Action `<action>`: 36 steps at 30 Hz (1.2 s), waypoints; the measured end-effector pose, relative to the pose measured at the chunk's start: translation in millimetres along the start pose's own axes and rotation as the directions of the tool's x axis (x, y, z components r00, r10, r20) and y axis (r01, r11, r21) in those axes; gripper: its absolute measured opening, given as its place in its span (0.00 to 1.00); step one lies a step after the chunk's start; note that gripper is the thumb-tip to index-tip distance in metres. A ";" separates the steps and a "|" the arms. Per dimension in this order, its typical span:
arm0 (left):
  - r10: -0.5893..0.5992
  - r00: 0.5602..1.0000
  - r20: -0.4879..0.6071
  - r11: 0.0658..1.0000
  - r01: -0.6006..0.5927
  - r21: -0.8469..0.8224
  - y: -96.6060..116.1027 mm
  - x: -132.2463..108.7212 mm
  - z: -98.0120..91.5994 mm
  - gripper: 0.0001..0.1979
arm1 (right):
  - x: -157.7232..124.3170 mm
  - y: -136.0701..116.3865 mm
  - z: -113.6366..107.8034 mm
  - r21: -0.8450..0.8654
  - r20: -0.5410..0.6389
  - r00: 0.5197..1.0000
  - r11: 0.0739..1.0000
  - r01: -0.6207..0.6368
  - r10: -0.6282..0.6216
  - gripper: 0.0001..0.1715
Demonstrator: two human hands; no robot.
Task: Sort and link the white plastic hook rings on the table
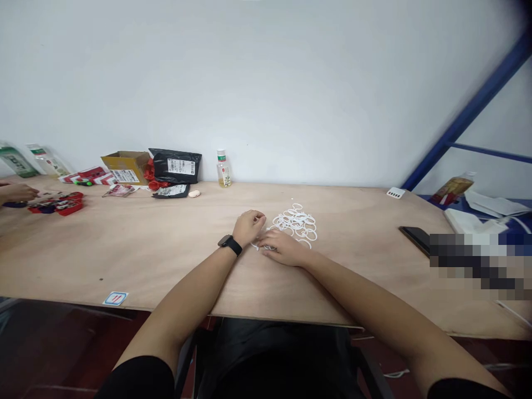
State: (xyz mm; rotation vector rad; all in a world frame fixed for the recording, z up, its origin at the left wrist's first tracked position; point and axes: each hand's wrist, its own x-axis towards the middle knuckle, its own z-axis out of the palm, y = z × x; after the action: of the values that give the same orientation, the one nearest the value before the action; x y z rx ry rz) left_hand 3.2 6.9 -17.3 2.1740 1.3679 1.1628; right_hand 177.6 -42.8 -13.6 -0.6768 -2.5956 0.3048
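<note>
A loose pile of white plastic rings (297,220) lies on the table in front of me; each ring seems to have a small knob or tab. My left hand (248,226), with a black watch on the wrist, rests at the pile's left side. Its fingers are curled inward, and whatever they may hold is hidden. My right hand (285,247) lies low over the near left edge of the pile, palm down, fingers stretched towards the left hand and slightly apart. Bits of white ring show beneath and beside its fingertips.
Along the wall stand a drink bottle (224,169), a black parcel bag (177,166) and an open cardboard box (127,166). Another person's hand (19,193) is at far left near red trays (62,204). A phone (415,239) lies to the right, beside a blue metal frame (469,111).
</note>
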 end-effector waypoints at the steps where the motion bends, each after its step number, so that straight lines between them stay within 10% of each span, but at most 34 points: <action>1: 0.016 1.000 0.026 1.000 -0.016 -0.001 1.4 -0.6 0.0 0.10 | -1.1 2.9 -1.1 0.002 -0.004 1.000 1.000 -0.020 0.020 0.10; 10: 0.161 0.979 0.128 0.987 -0.158 -0.036 15.2 -5.4 -2.9 0.13 | -6.4 15.6 5.2 0.303 -0.087 0.963 0.928 -0.218 0.255 0.05; 19: 0.245 0.961 0.127 0.969 -0.239 -0.063 21.7 -7.7 -4.8 0.11 | -1.5 31.8 5.8 0.910 -0.127 0.744 0.376 -0.176 0.656 0.19; 36: 0.266 0.957 0.112 0.963 -0.268 -0.001 25.3 -13.6 9.0 0.07 | -1.3 37.2 1.0 0.776 -0.318 0.631 0.576 -0.255 0.707 0.03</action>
State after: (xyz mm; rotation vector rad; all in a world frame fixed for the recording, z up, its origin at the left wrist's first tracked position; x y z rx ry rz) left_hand 22.5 -15.8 -13.1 2.4515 1.0637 1.1037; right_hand 193.4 -11.7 -26.7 -1.0280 -1.4258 0.9836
